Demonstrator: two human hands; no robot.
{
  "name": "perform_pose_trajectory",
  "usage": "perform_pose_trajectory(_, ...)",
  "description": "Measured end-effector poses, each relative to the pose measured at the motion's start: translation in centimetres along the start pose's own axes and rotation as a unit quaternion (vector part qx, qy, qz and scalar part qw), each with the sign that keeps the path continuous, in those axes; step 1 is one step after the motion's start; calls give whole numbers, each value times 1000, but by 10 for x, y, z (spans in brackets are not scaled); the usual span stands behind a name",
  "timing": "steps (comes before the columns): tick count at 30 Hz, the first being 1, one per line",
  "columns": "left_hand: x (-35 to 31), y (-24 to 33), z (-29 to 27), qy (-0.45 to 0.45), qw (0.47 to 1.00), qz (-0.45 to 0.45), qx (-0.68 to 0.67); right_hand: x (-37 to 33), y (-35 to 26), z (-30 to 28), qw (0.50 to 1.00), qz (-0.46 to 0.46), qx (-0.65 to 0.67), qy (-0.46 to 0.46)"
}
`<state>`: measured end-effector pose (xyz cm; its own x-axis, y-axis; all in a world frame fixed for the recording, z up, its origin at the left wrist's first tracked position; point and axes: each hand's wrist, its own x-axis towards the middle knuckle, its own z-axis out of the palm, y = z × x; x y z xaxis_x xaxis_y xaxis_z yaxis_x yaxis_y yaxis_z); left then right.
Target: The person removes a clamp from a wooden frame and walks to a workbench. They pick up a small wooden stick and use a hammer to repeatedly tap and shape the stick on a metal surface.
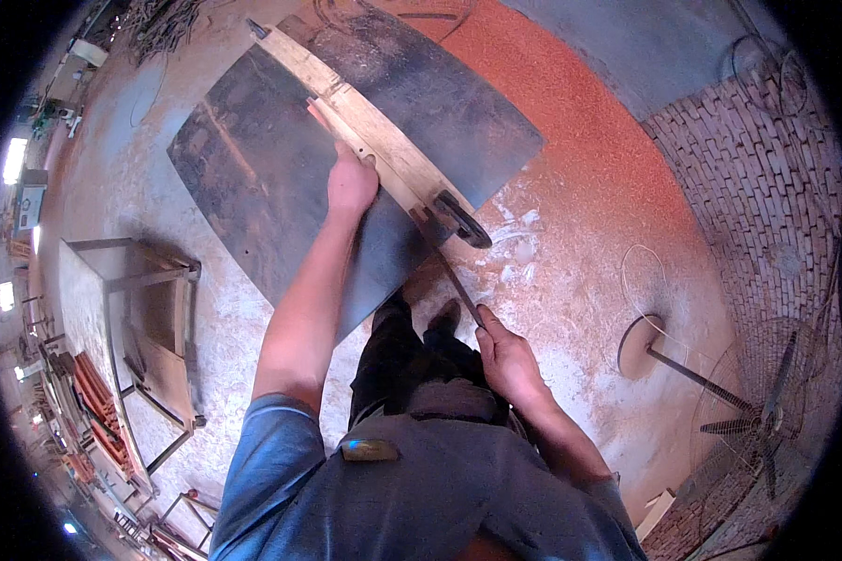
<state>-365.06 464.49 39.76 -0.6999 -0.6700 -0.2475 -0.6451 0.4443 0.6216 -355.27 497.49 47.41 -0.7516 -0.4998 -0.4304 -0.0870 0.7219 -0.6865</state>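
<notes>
A long pale wooden plank [374,126] lies slantwise across a dark tabletop [262,192]. At its near end sits a black elongated fitting [464,221], and a smaller dark piece [257,29] is at its far end. Along the plank's left side runs a narrower wooden strip [344,124]. My left hand [352,184] is closed on that strip, its thumb near a small dark hole. Close to my body, my right hand [507,357] grips a long thin dark bar [457,282]. The bar slants up to the near end of the wood; whether they touch is unclear.
A metal-framed stand [126,262] is on the left, with reddish wood pieces [101,407] beyond it. At right are a pedestal fan [762,421] with a round base [642,347] and stacked bricks [748,178]. Orange-red powder [571,103] covers part of the floor.
</notes>
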Motion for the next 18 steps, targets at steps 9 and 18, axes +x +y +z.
perform_pose_trajectory(9,71,-5,-40,-25,997,-57,-48,65,-64,4,999,28,-15,-41)
perform_pose_trajectory(18,163,-35,-73,-7,998,-37,-57,140,-110,32,999,-7,-33,-22)
